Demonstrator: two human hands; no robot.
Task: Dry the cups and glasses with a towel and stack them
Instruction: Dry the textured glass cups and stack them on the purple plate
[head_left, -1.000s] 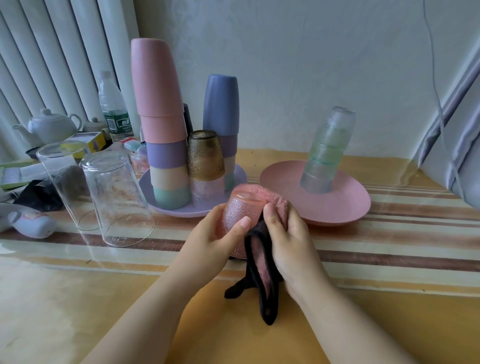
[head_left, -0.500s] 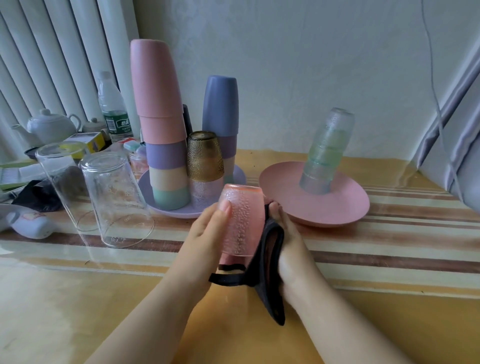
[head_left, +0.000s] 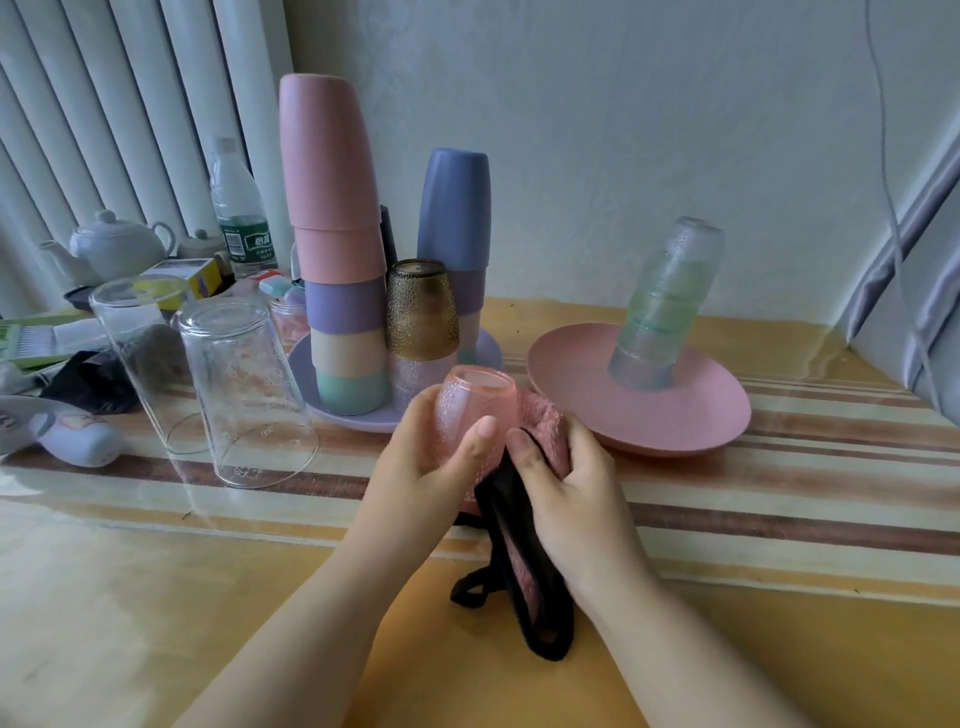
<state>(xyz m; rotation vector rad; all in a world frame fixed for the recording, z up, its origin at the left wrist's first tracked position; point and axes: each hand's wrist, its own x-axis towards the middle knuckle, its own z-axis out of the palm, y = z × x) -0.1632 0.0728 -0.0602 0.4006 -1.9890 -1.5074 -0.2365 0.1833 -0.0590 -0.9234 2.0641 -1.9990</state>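
My left hand (head_left: 431, 462) grips a pink dimpled glass (head_left: 470, 410), held upside down above the table. My right hand (head_left: 566, 493) presses a pink towel with black trim (head_left: 540, 426) against the glass's right side; the towel's black end (head_left: 524, 597) hangs below. On a purple plate (head_left: 483, 348) stand a tall stack of pastel cups (head_left: 337, 249), a second purple-topped stack (head_left: 454, 208) and an amber glass on a clear one (head_left: 422, 312). A stack of greenish glasses (head_left: 665, 306) stands on a pink plate (head_left: 701, 415). Two clear glasses (head_left: 244, 395) stand inverted at left.
Along the left edge lie a white teapot (head_left: 114, 247), a water bottle (head_left: 239, 213), a yellow box (head_left: 197, 273), a black cloth (head_left: 93, 379) and a small white bottle (head_left: 72, 436). A wall stands behind; a grey curtain (head_left: 930, 301) hangs at right.
The towel has come round the glass's right side again after hanging lower half a second ago, and my right hand's fingers have moved up against the glass. The glass has tilted slightly.
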